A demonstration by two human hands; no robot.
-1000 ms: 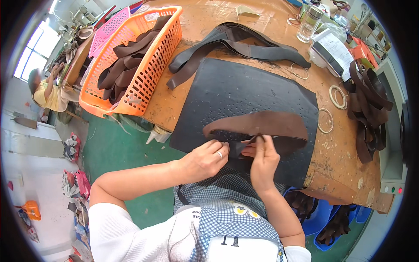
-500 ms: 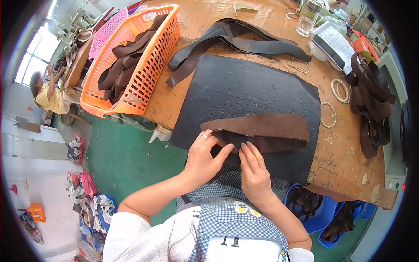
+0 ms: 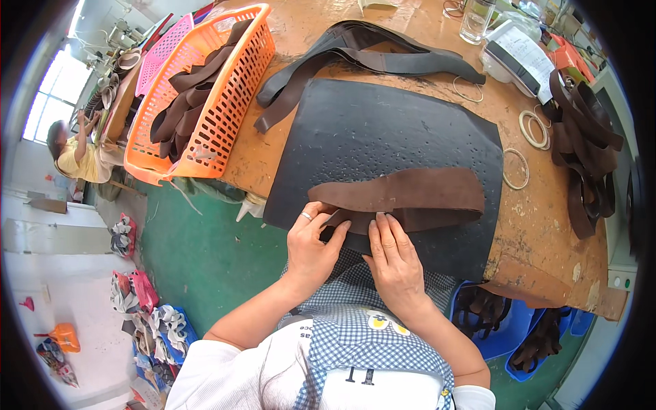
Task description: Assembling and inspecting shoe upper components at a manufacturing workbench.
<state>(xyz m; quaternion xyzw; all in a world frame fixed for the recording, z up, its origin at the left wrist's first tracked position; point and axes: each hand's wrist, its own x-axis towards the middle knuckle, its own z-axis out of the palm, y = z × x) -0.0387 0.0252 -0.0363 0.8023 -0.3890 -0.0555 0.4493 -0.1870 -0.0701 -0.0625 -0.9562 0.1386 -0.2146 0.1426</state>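
Remote view: I am counting one left hand (image 3: 311, 244), one right hand (image 3: 396, 268), one brown band (image 3: 427, 189), one black mat (image 3: 396, 126). The band is lying looped on the mat, 3 o'clock of centre. The left hand is pinching its 8 o'clock edge; the right is resting on its 6 o'clock edge, fingers straight, thumb apart. One orange basket (image 3: 227, 113) is standing at 10 o'clock; one paper (image 3: 525, 53) at 2 o'clock is bearing illegible writing.

A worn wooden table (image 3: 540, 254) is carrying a black mat (image 3: 389, 130), an orange basket (image 3: 228, 113), dark straps (image 3: 410, 63), a drinking glass (image 3: 476, 22) and pale rings (image 3: 523, 130).
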